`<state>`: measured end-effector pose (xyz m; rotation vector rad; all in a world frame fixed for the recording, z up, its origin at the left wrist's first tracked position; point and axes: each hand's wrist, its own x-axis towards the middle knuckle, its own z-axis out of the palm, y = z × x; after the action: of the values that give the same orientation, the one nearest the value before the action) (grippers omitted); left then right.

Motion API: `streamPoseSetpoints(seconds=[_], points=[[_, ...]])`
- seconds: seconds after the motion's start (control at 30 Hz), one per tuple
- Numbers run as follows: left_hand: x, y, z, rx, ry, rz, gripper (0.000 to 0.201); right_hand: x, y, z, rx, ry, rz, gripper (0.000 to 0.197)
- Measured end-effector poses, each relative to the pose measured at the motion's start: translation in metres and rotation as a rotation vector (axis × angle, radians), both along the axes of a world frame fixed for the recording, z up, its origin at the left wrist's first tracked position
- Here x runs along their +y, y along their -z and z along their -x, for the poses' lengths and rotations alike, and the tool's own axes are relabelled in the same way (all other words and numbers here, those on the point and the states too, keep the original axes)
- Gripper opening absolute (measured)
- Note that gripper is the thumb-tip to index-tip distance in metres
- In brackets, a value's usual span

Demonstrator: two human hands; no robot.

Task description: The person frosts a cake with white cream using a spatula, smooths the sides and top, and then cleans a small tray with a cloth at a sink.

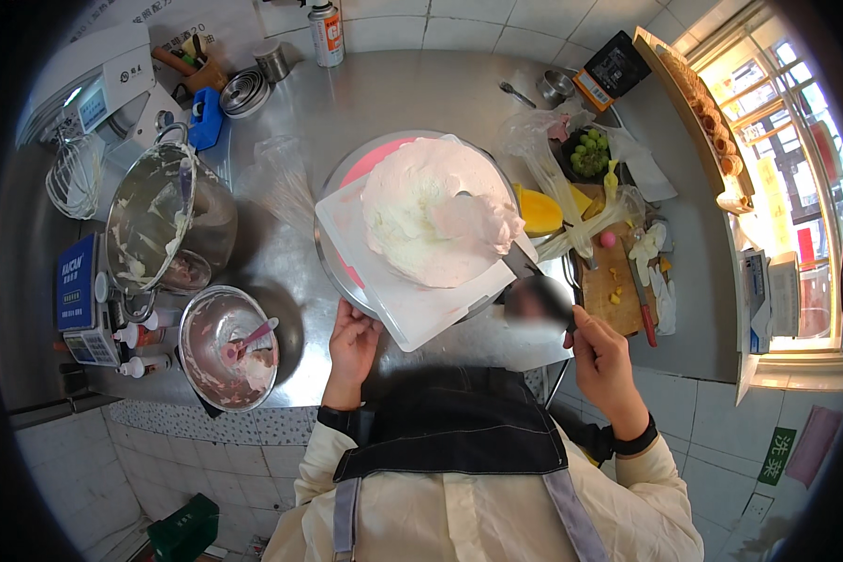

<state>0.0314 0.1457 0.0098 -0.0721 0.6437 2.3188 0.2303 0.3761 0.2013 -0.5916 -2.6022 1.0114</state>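
We find a pale-pink, cream-covered cake [421, 225] central on a steel turntable [337, 285]. Our left hand [354, 342], half-open, touches its near-left rim, perhaps steadying it; our right hand [599, 351] closes around a spatula's [523, 262] handle, keeping the cream-laden blade angled across the cake's right side.

Printed in white on the blue box [77, 279] and green wall sign [776, 455]; lettered boldly on the spray can [327, 36]; marked in grey across the poster [173, 21].
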Motion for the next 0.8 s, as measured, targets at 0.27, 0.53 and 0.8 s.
streamPoseSetpoints(seconds=[0.27, 0.53, 0.8], points=[[-0.010, -0.001, -0.019, 0.028, 0.229, 0.037, 0.058, -0.007, -0.003, 0.002, -0.016, -0.243, 0.080, 0.040], [-0.061, -0.007, -0.045, 0.386, 0.462, 0.293, 0.046, -0.057, 0.012, 0.081, -0.006, -0.779, 0.165, 0.050], [-0.154, -0.009, -0.082, 0.179, 0.052, 0.313, 0.053, -0.180, 0.094, 0.139, 0.087, -1.012, 0.037, 0.051]])
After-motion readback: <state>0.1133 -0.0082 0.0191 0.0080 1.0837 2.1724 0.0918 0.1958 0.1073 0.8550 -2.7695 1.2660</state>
